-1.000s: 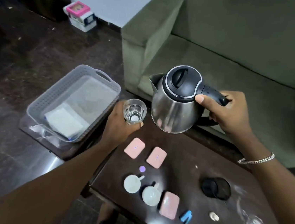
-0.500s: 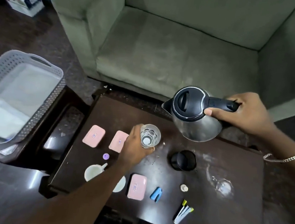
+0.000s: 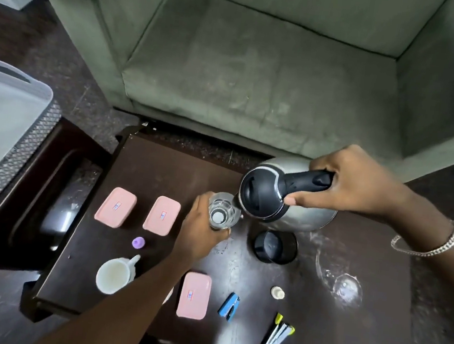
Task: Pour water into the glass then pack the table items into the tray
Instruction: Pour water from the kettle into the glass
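Note:
My left hand [image 3: 199, 233] grips a clear glass [image 3: 222, 211] held low over the dark table [image 3: 186, 173]. My right hand [image 3: 352, 183] holds the black handle of a steel kettle [image 3: 299, 219], tipped to the left so its spout touches the glass rim. The black kettle lid [image 3: 260, 195] is shut. Whether water is flowing cannot be made out. The grey mesh tray [image 3: 15, 130] sits on a lower stand at the far left, apart from both hands.
On the table lie three pink boxes [image 3: 115, 207] [image 3: 162, 215] [image 3: 194, 295], a white cup [image 3: 115, 275], a purple cap [image 3: 138, 242], a black kettle base [image 3: 275, 246], a blue stapler [image 3: 229, 306], a white cap [image 3: 277, 293], pens [image 3: 276, 337] and a glass lid [image 3: 345, 287]. A green sofa [image 3: 260, 71] stands behind.
The kettle has tilted left and come down until its spout meets the glass. The glass has sunk toward the table. The view has shifted right and down.

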Available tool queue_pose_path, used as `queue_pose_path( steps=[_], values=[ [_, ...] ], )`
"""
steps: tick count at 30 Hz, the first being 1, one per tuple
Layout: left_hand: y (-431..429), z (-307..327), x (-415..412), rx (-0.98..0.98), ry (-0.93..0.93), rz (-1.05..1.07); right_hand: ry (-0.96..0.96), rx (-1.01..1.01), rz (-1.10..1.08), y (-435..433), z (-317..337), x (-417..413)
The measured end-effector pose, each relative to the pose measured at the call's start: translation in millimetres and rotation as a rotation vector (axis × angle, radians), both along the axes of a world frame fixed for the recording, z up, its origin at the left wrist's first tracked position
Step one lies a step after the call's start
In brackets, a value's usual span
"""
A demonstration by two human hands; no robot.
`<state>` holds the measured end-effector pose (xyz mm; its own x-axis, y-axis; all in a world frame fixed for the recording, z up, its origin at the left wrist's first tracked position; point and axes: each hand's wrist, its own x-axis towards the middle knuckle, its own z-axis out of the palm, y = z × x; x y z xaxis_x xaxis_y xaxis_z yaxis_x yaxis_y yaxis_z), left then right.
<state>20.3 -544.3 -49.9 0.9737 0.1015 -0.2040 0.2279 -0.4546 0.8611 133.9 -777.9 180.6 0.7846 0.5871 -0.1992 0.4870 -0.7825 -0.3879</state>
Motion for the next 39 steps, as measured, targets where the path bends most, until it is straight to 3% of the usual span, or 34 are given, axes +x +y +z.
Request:
queue_pose_path(
  steps=[7, 39],
  values=[
    [2.0, -19.8, -7.6, -0.022, -0.052, -0.022, -0.123, -0.251, 0.123, 12.3, -13.3, -5.1],
    [-4.4, -31.9, -20.6, 0.004, -0.032, 0.0, -0.404, -0.428, 0.256, 22.6, 23.4, -10.6]
  ],
)
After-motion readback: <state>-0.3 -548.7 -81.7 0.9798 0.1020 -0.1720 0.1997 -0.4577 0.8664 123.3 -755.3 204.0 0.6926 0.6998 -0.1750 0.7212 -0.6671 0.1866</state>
